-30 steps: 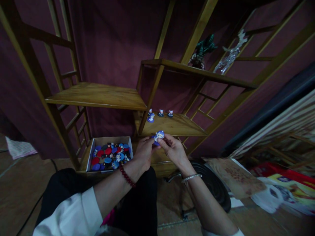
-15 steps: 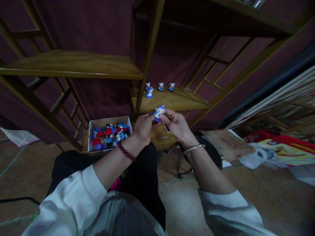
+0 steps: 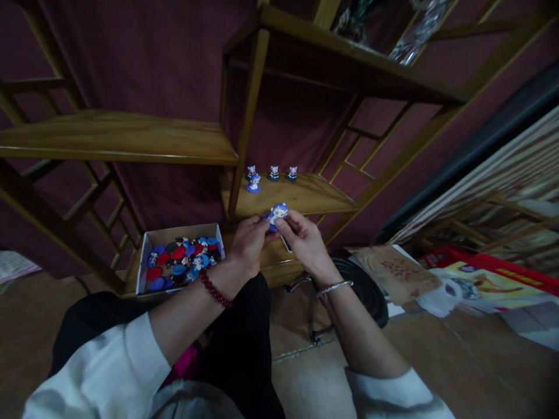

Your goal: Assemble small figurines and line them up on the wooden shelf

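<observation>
Between my two hands is a small purple-haired figurine (image 3: pixel 278 213) in white on a purple base. My left hand (image 3: pixel 250 243) is closed on its base side, wearing a dark red bead bracelet. My right hand (image 3: pixel 304 237) pinches the figurine from the other side, a silver bangle at the wrist. Just beyond, a similar purple figurine (image 3: pixel 253 184) stands on the wooden shelf (image 3: pixel 301 195). Behind and beside it are three dark-based figurines (image 3: pixel 273 173) in a row. To the left, an open white box (image 3: pixel 144 256) holds many figurines and coloured round bases.
A higher wooden shelf (image 3: pixel 117 137) juts out at the left, and an upper shelf (image 3: pixel 349 64) overhangs on the right. By my right forearm is a black round object (image 3: pixel 364 291) with metal legs. Cardboard (image 3: pixel 388 267) and a red-yellow package (image 3: pixel 502 279) lie farther right.
My view has shifted, so the shelves and box appear lower and farther left. Both hands keep hold of the figurine, which looks much the same.
</observation>
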A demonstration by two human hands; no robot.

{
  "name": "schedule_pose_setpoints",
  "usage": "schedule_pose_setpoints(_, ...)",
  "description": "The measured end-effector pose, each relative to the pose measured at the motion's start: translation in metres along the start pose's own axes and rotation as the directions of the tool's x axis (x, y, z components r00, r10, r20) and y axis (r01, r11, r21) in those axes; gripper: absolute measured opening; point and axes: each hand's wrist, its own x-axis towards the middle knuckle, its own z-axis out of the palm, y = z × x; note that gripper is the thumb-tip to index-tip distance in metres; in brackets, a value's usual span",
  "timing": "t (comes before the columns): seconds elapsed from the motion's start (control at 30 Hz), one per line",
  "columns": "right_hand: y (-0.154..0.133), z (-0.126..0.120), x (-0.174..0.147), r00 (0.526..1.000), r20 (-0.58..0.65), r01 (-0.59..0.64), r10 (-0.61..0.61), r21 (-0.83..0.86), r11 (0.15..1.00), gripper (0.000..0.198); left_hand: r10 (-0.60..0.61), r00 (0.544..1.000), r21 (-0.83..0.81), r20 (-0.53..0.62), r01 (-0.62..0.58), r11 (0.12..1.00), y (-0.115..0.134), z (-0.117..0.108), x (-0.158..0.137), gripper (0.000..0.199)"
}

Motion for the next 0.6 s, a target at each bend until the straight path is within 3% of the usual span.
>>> schedule_pose_setpoints(0.33,0.01,-0.014,0.011,0.998,0.004,-0.059,0.059,0.144,0.988,0.043,0.017,1.0,-0.009,0.002,-0.017,1.0,-0.006,0.013,0.021,0.012)
schedule_pose_setpoints(0.6,0.013,-0.029,0.025,0.997,0.025,-0.074,0.072,0.114,0.991,0.041,0.017,0.998,0.08,0.056,-0.022,0.997,-0.004,0.026,0.035,0.017)
